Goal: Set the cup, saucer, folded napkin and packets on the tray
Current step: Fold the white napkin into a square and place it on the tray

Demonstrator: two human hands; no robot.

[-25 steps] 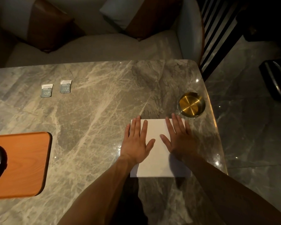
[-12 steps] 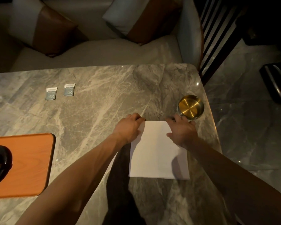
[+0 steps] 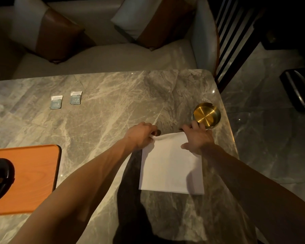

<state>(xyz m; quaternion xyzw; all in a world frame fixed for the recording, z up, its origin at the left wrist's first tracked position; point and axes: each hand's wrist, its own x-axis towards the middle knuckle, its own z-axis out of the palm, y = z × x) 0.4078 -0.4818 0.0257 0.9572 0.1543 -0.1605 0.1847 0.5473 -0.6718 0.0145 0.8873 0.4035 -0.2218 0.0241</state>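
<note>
Head view: the left hand (image 3: pixel 141 136) and right hand (image 3: pixel 198 138) each pinch a far corner of the white napkin (image 3: pixel 169 166) on the marble counter (image 3: pixel 113 117) — two packets (image 3: pixel 65 101) lie far left, wooden tray (image 3: pixel 30 176) nearer.

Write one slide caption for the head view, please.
Both hands pinch the far corners of the white napkin on the marble table.

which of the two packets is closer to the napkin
The right-hand packet, farther back on the table; the other packet lies to its left, farther from the white napkin. Both lie flat, not yet on the tray.
</note>
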